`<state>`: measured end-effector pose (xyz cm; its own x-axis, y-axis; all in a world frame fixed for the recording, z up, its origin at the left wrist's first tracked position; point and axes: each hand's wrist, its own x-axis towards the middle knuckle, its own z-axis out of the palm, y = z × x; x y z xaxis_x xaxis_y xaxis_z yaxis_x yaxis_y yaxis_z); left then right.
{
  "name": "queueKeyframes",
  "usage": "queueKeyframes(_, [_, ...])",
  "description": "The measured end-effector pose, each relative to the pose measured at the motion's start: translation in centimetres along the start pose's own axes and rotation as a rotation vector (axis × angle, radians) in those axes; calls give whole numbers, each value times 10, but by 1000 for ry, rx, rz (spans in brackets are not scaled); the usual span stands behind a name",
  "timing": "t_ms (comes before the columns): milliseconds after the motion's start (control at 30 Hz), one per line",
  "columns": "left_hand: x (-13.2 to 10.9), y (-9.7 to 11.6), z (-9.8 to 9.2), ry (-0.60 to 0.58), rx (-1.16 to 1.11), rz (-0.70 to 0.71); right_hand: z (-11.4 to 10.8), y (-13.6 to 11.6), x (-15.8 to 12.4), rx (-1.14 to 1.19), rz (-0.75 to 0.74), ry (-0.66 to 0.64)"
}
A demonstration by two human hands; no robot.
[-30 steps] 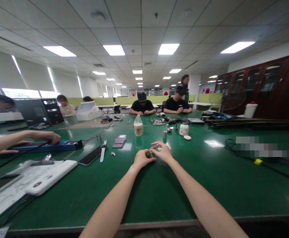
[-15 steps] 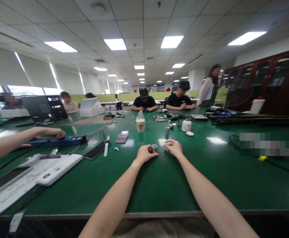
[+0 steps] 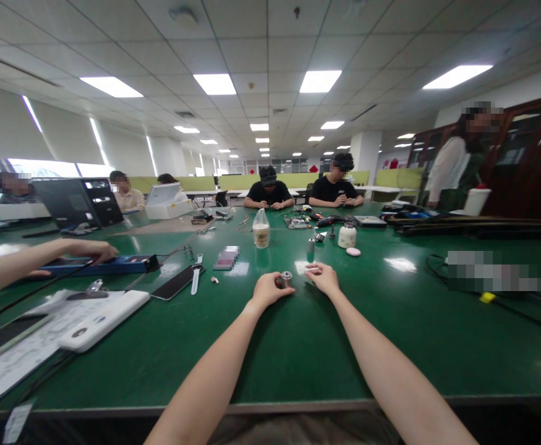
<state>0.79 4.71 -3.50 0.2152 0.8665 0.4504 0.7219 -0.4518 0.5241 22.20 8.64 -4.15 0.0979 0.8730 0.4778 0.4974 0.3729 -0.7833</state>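
My left hand (image 3: 266, 292) is closed around the side of a small silver metal cylinder (image 3: 287, 279) that stands upright on the green table, with a round opening showing on top. To its right, my right hand (image 3: 326, 282) is pinched on a small, thin white piece (image 3: 313, 270), whose kind I cannot make out. A second silver cylinder (image 3: 311, 247) stands just beyond my right fingertips. Small metal parts (image 3: 319, 237) and a dark, narrow part (image 3: 332, 233) sit behind it.
A bagged cup (image 3: 261, 236), a white jar (image 3: 347, 236) and a pink lid (image 3: 353, 252) stand ahead. Leftward are a phone (image 3: 174, 283), a watch (image 3: 196, 278), a clipboard (image 3: 85, 295) and another person's arm (image 3: 24, 262). Cables (image 3: 437, 264) lie right.
The person walking at the right has moved farther right. The whole view has shifted slightly. My left hand keeps its hold on the cylinder; my right hand stays pinched close by.
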Motion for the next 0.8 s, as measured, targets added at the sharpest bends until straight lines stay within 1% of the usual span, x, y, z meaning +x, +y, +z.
queueKeyframes(100, [0, 0, 0, 1, -5, 2, 2, -22, 2, 89, -60, -11])
queueKeyframes(200, [0, -1, 1, -6, -12, 1, 9, -47, -1, 163, -140, -66])
queueKeyframes(300, [1, -3, 2, -12, -2, -5, 18, -62, -8, 206, -240, -113])
queueKeyframes(367, [2, -4, 2, -14, -3, -5, 22, -66, -13, 172, -290, -130])
queueKeyframes(467, [2, -5, 3, -16, -6, -5, 24, -65, -16, 76, -316, -125])
queueKeyframes(567, [2, -4, 3, -15, 7, -10, 24, -63, -16, 44, -321, -107])
queueKeyframes(733, [2, -3, 2, -9, -3, 1, 25, -64, -18, 29, -323, -142])
queueKeyframes(800, [2, -3, 2, -5, -3, 0, 25, -65, -19, -15, -305, -93])
